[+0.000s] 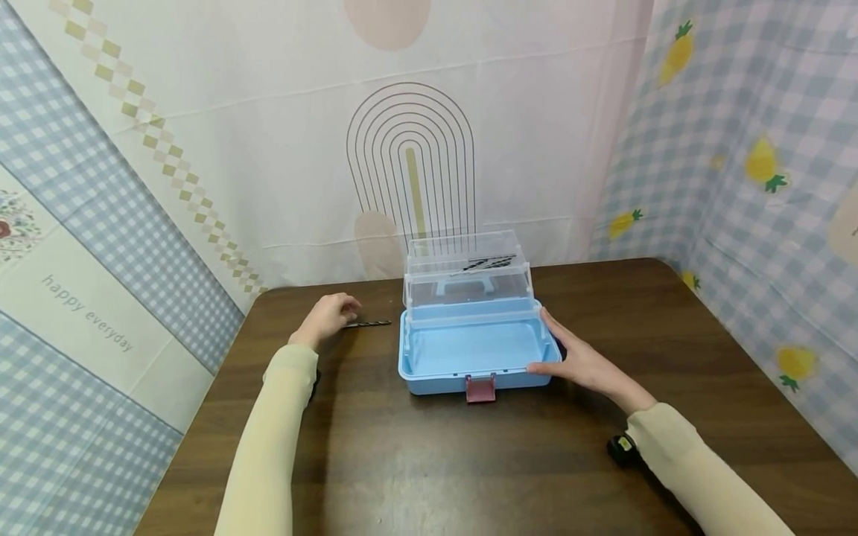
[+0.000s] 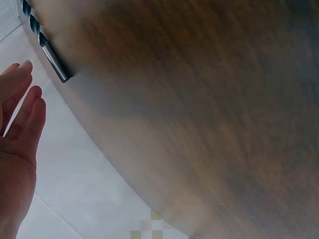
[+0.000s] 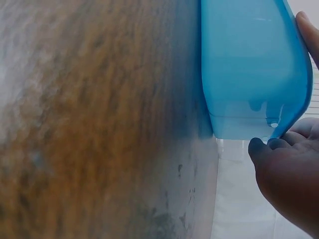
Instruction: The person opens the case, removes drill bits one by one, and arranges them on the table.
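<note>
A light blue toolbox [image 1: 437, 385] with clear folding trays and a reddish front latch [image 1: 480, 388] stands open on the brown table. My right hand [image 1: 586, 363] grips its right end, thumb along the front rim and fingers around the rear; the right wrist view shows those fingers [image 3: 271, 149] curled at the blue wall. Left of the toolbox lies a dark, spiral-fluted drill bit [image 1: 372, 324]. Just over its left end hovers my left hand [image 1: 327, 316], fingers loosely bent. The left wrist view has a gap between the fingertips and the drill bit's smooth shank [image 2: 55, 63].
Several dark drill bits [image 1: 488, 263] lie in an upper clear tray [image 1: 462, 286] of the toolbox. Patterned cloth hangs [image 1: 295, 186] behind the wooden table [image 1: 429, 469] and along both sides. Each wrist wears a dark strapped device, the right one [image 1: 622, 450] close over the table.
</note>
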{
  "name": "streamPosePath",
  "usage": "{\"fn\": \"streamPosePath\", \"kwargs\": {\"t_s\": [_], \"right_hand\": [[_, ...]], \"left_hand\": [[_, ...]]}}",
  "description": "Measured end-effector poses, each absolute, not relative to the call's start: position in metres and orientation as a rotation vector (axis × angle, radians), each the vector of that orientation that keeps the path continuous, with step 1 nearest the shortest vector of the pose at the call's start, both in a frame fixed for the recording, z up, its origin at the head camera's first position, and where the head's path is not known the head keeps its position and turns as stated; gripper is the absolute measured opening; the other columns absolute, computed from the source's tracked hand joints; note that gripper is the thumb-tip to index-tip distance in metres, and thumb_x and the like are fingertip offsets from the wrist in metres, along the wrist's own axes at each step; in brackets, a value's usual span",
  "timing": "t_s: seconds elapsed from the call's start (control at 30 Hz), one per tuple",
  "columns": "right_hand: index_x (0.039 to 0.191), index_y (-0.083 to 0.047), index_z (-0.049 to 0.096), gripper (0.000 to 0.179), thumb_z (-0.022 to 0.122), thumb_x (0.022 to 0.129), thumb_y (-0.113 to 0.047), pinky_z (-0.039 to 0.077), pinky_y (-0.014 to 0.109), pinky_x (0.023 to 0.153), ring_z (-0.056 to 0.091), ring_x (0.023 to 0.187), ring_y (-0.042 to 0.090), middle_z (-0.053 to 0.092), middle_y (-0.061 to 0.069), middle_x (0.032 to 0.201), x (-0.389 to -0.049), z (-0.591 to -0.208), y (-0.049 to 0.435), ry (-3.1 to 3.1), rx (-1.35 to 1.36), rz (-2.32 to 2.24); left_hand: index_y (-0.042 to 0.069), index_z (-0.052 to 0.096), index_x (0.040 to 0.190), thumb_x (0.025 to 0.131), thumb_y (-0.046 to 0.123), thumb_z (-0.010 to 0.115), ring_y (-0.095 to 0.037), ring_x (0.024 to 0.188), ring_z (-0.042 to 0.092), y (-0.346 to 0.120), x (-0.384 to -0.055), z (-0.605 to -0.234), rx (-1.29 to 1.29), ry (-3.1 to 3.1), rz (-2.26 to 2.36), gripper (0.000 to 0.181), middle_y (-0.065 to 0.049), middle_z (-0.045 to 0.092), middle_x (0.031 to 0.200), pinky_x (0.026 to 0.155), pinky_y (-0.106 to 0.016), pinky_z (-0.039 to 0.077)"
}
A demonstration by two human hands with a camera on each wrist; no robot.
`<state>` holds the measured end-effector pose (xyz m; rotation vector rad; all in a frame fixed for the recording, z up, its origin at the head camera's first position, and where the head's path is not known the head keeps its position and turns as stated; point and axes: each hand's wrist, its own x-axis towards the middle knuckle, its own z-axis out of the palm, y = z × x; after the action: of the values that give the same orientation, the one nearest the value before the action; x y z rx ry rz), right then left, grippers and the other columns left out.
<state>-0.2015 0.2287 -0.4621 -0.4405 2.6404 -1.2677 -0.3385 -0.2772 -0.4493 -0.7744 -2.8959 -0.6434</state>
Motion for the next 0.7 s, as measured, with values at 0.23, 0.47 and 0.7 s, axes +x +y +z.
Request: {"fn": "streamPosePath", "kwargs": {"t_s": [0.23,0.47,0.7], "right_hand": [[0.163,-0.026,-0.002,0.113,0.079,0.087,-0.045,0.016,0.074,0.111,0.008,0.15,0.047,-0.001,0.018,0.168,-0.201,-0.462,0.228,2.644,-0.442,-1.27],[0.163,-0.027,-0.002,0.113,0.077,0.087,-0.049,0.016,0.073,0.111,0.008,0.15,0.047,-0.001,0.018,0.168,-0.202,-0.462,0.228,2.651,-0.437,-1.265],[0.163,-0.026,-0.003,0.114,0.078,0.086,-0.05,0.015,0.072,0.112,0.006,0.151,0.045,-0.001,0.018,0.168,-0.202,-0.463,0.229,2.649,-0.442,-1.262]], "left_hand": [[0.0,0.073,0.111,0.093,0.002,0.07,-0.03,0.096,0.065,-0.275,-0.338,-0.447,-0.722,-2.953,-0.61,0.018,-0.014,0.07,0.105,0.086,-0.047,0.053],[-0.001,0.072,0.114,0.095,0.006,0.069,-0.031,0.099,0.065,-0.257,-0.349,-0.433,-0.74,-2.942,-0.631,0.021,-0.014,0.071,0.108,0.088,-0.047,0.053],[-0.001,0.073,0.112,0.095,0.007,0.069,-0.033,0.102,0.066,-0.227,-0.361,-0.406,-0.781,-2.88,-0.628,0.019,-0.017,0.07,0.11,0.091,-0.046,0.052]]}}
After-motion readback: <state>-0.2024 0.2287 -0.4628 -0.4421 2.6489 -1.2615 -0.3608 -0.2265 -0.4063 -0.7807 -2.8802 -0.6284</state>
